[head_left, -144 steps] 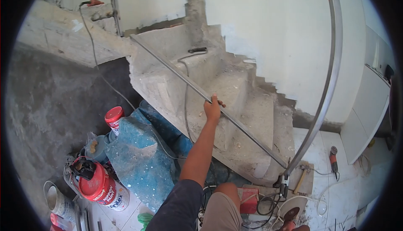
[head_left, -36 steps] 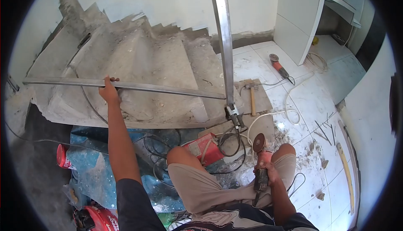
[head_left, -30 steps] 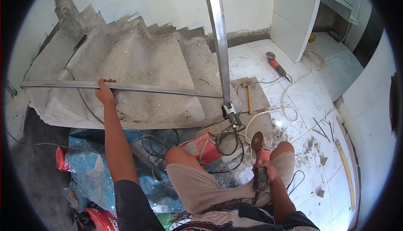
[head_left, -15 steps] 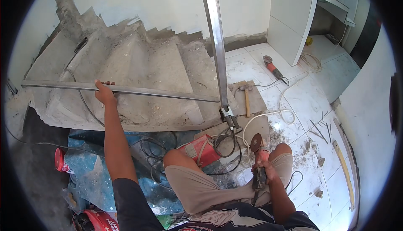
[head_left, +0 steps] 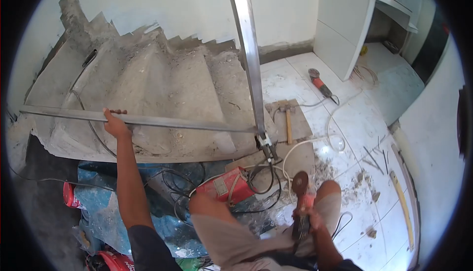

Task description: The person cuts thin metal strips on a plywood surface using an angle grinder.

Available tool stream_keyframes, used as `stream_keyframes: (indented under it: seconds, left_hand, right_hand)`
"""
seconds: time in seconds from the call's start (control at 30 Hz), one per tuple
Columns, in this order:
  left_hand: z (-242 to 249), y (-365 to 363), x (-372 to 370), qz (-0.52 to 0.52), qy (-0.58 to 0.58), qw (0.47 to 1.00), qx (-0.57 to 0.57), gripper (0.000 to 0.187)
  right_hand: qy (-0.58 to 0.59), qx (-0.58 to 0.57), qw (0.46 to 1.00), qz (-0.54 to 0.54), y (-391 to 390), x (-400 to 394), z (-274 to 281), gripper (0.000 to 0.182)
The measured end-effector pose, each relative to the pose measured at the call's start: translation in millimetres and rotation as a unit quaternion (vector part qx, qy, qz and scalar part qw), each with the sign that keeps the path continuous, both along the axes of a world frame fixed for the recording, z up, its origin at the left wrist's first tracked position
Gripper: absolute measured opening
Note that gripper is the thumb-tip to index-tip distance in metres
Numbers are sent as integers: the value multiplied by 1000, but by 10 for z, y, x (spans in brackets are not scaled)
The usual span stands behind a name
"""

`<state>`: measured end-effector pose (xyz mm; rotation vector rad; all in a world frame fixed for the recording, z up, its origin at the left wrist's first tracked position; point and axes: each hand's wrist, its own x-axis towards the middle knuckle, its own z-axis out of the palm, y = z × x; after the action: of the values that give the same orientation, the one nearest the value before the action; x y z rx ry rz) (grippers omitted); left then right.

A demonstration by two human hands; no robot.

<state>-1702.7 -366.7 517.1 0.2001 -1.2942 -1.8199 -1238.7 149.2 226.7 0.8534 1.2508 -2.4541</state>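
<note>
My left hand (head_left: 116, 123) is closed around a long metal bar (head_left: 187, 123) that lies across the front of the concrete stairs (head_left: 152, 79). The bar's right end meets the foot of an upright square steel post (head_left: 249, 49). A clamp (head_left: 266, 148) with a black cable grips the base of that post. Above my right thigh, my right hand (head_left: 310, 219) wraps around the body of an angle grinder (head_left: 302, 207), its disc (head_left: 300, 183) pointing up and forward. The grinder looks slightly blurred. Between my knees and the stairs sits a red welding machine (head_left: 227, 187).
A hammer (head_left: 288, 126) lies on a board right of the post. Farther off, a second angle grinder (head_left: 320, 83) rests on the white tiles (head_left: 364, 138). Rods (head_left: 377, 158), debris and a yellow strip (head_left: 402, 207) lie at right. Cables cross a blue tarp (head_left: 103, 197).
My view has shifted slightly, so the stairs and bar sit a little lower. The right hand and grinder have dropped and moved slightly left. Both holds are unchanged.
</note>
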Motion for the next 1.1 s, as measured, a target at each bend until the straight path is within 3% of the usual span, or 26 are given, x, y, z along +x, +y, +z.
stream_keyframes:
  seconds: [0.07, 0.13, 0.23, 0.37, 0.47, 0.57, 0.63, 0.67, 0.73, 0.8, 0.87, 0.93, 1.0, 1.1]
  left_hand:
    - [64, -18, 91, -9, 8, 1000, -9, 41]
    - [279, 174, 332, 12, -23, 1000, -14, 39]
    - [600, 309, 673, 22, -50, 998, -17, 37]
    - [1431, 434, 1408, 56, -82, 994, -35, 39]
    - [2279, 459, 2151, 56, -140, 985, -83, 39]
    - [2848, 306, 2970, 62, -144, 982, -107, 37]
    - [3201, 284, 3536, 73, -144, 980, -120, 37]
    - [3455, 369, 3841, 129, -181, 967, -126, 37]
    - [3718, 455, 4544, 198, -215, 948, -125, 37]
    - [3844, 404, 5361, 223, -281, 905, -229, 36]
    - [3963, 555, 6167, 250, -291, 891, -241, 36]
    - [4202, 811, 6820, 285, -297, 865, -288, 33]
    - [4111, 869, 7637, 315, -317, 855, -264, 28]
    - [4289, 1256, 8564, 398, -377, 795, -261, 21]
  right_hand:
    - [-22, -39, 999, 0, -23, 21, 210, 45]
    - [-8, -94, 995, 24, -215, 161, 995, 39]
    - [4, -91, 993, 78, -268, 340, 1695, 43]
    - [-72, -124, 980, 136, -113, 485, 2900, 47]
    - [-83, -71, 981, 160, 107, 379, 4018, 50]
    - [-67, 119, 958, 253, 294, 208, 4866, 55]
    - [19, 261, 912, 316, 427, 123, 5121, 65]
    - [46, 298, 892, 336, 480, 72, 5243, 73]
    - [44, 465, 780, 417, 561, 3, 5598, 79]
    - [65, 482, 746, 454, 733, 58, 5580, 79]
    - [86, 492, 718, 486, 868, 267, 5473, 80]
    - [89, 524, 642, 552, 994, 437, 5402, 77]
    - [71, 511, 617, 595, 1134, 695, 5141, 80]
    - [87, 479, 604, 631, 1195, 1054, 4871, 85]
